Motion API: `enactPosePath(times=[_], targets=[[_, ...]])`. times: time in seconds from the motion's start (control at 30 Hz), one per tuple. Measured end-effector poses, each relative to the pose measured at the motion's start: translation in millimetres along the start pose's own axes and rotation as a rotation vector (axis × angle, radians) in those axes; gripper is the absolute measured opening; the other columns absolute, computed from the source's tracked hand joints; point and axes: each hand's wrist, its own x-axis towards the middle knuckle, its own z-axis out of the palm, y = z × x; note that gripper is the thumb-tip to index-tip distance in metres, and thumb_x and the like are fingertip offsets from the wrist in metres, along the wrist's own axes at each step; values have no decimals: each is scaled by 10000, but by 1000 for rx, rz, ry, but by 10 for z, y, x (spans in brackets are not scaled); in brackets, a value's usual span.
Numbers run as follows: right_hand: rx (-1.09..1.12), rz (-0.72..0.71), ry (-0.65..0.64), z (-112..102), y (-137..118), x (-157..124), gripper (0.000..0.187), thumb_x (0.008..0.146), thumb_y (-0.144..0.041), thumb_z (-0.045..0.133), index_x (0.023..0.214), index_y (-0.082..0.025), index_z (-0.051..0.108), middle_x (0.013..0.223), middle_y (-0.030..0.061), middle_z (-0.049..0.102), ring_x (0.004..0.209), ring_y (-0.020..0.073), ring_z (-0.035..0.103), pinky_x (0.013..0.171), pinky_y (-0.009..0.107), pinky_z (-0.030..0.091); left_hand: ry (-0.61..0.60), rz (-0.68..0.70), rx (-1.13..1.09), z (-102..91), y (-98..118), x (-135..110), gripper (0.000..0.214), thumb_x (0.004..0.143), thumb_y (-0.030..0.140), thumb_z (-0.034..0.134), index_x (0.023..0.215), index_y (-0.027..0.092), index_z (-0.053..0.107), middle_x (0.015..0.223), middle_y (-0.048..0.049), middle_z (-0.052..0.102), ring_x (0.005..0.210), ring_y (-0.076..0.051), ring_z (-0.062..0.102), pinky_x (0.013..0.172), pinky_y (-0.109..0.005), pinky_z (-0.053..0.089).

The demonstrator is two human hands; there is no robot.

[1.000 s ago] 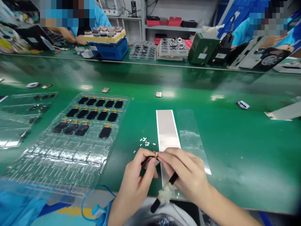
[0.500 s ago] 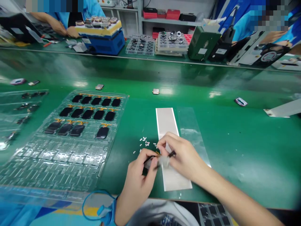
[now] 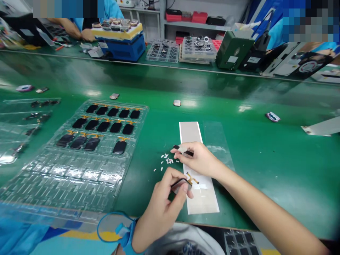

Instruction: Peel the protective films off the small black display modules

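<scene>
Our left hand (image 3: 162,209) holds a thin display panel (image 3: 178,186) by its edge, fingers closed, just above a pale liner strip (image 3: 202,198) on the counter (image 3: 255,198). It looks light and fragile: we take the rim, never the gold flex tail (image 3: 191,178). Our right hand (image 3: 199,159) pinches a small black strip (image 3: 186,152).

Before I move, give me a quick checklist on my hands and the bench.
Left hand on display module: ok, pinched between fingers and thumb.
Orange flex cable: cannot tell whether it is creased.
Right hand on black-handled tool: ok, held in the fingers.
White scraps on the green mat: not ok, lying loose beside the work.
Blue wrist strap: ok, on the left wrist; its ground connection, cannot tell.
</scene>
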Motion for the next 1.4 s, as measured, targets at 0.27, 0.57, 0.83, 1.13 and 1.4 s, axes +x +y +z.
enactPosePath(times=[0.27,0.57,0.83,1.13,1.4], targets=[[506,209,-101,-86,-100,-296,163,765,-294,763,786,-137,724,599,-32,641,468,51,463,457,190,354,174,-73,-134,10,-1,0,159,1025,400,445,1007,255,385,697,42,504,623,-116,475,502,-216,312],[777,137,-169,-15,-25,-439,220,805,-371,761,766,-160,714,697,5,717,660,116,664,658,249,524,140,-72,-33,13,26,27,163,1023,400,440,1000,252,374,721,36,502,627,-120,468,492,-220,289],[529,148,-30,19,-50,-491,292,790,-452,743,718,-173,697,457,-89,393,428,64,293,438,230,245,119,-78,-93,34,-9,4,146,1034,402,409,1030,256,403,751,31,517,683,-131,479,621,-245,384],[392,52,65,6,-139,-555,176,851,-287,654,728,-168,691,480,-79,448,454,62,229,436,230,209,109,-89,-111,63,-24,40,165,1031,416,427,1011,256,388,744,38,512,680,-120,491,622,-231,397],[201,-38,223,-75,-138,-674,275,977,-303,473,831,-194,679,827,21,586,787,143,577,707,280,470,89,-72,-61,50,-45,95,146,1038,394,411,1009,255,378,728,43,541,621,-116,486,570,-223,392]])
